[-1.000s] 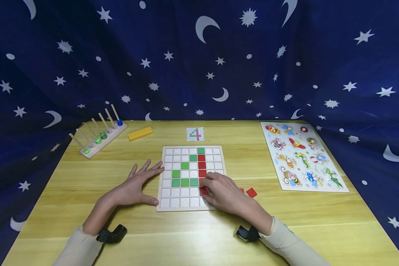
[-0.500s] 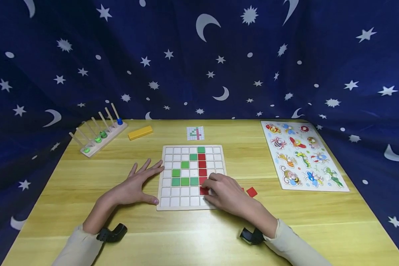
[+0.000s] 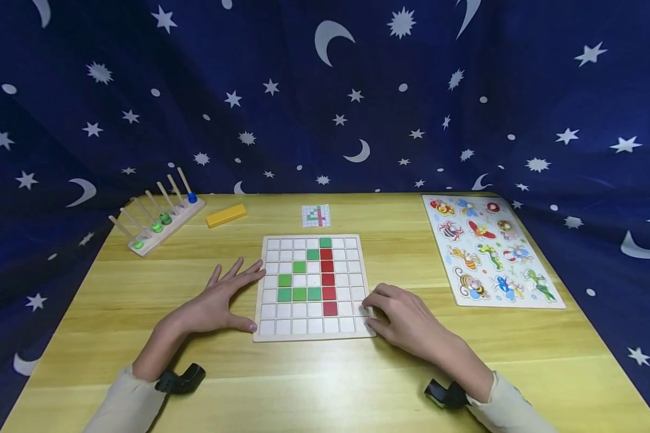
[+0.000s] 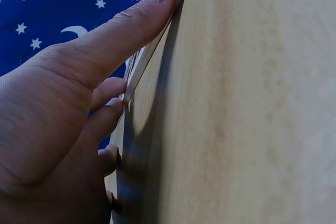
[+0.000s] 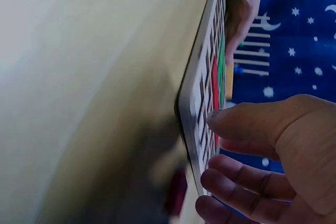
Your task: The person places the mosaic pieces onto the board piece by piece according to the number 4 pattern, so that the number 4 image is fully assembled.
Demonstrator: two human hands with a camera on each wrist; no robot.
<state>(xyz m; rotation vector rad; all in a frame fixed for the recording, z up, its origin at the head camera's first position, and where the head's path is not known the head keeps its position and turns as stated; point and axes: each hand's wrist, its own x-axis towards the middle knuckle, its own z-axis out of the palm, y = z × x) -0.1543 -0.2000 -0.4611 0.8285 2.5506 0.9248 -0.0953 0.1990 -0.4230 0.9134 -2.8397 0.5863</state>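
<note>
Board (image 3: 313,287) mid-desk (image 3: 325,373), flat. Left hand (image 3: 216,304) against left edge, fingers spread, flat. Right hand (image 3: 406,316) at lower right corner, fingers loosely curled, empty. Bare desk along near edge.

Head view looks down; both wrist views skim close along the grid board (image 3: 312,287)

Grid board (image 3: 312,288) sits mid-table, near the front edge of the table (image 3: 325,385). Behind it lies a small pattern card (image 3: 316,216). Peg rack (image 3: 157,221) at the back left corner, a block (image 3: 225,215) just right of it. Animal puzzle (image 3: 487,249) along the right edge.
</note>
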